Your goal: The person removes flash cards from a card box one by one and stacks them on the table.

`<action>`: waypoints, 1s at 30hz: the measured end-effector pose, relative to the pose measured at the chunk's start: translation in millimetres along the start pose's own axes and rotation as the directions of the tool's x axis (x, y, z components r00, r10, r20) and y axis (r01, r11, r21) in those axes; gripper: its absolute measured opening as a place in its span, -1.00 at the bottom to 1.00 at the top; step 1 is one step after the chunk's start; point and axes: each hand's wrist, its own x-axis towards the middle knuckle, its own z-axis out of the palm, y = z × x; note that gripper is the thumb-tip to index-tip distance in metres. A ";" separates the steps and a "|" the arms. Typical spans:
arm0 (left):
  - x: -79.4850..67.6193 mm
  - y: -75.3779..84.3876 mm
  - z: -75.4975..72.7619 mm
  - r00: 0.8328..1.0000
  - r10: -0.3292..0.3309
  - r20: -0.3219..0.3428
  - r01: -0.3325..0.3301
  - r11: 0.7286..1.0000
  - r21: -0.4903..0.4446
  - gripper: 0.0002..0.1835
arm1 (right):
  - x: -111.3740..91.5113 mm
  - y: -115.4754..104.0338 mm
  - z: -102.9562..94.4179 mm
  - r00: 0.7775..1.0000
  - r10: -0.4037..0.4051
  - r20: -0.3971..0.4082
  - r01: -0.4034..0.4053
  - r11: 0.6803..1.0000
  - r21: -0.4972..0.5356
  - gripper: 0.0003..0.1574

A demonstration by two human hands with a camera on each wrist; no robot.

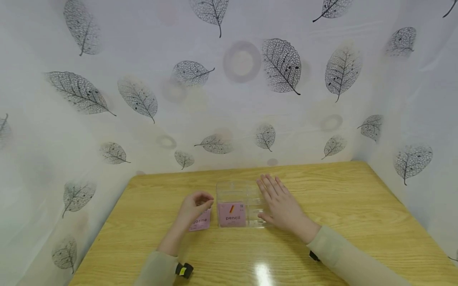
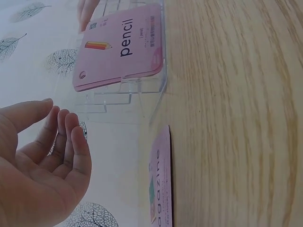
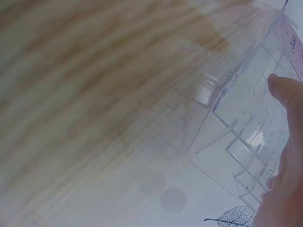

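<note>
A clear plastic organizer box (image 1: 231, 194) stands on the table. Its front left section holds pink cards, the top one reading "pencil" (image 1: 232, 218). Left of the box lies a pink card stack (image 1: 201, 223); its printed word is partly covered, with "agazine" legible in the left wrist view. My left hand (image 1: 191, 208) hovers over that stack, fingers loosely curved and nothing between thumb and fingertips. On the right side of the box rests my right hand (image 1: 282, 204), fingers straight and thumb apart, touching the clear plastic (image 3: 246, 137).
The wooden table (image 1: 322, 190) ends at a pale curtain (image 1: 161, 47) with leaf prints, which hangs behind and along both sides. A small black strap device (image 1: 184, 270) sits at the left wrist.
</note>
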 end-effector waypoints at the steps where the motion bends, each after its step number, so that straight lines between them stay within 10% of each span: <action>1: 0.2 -0.6 0.5 1.000 0.003 0.001 -0.003 1.000 0.001 -0.91 | -0.1 -0.1 0.1 1.000 -0.001 -0.003 0.001 1.000 -0.002 0.41; 30: 2.2 -3.2 12.6 0.999 0.033 0.021 -0.033 0.999 0.017 -0.93 | 1.6 0.3 -1.4 0.998 0.012 0.065 -0.010 0.999 -0.034 0.41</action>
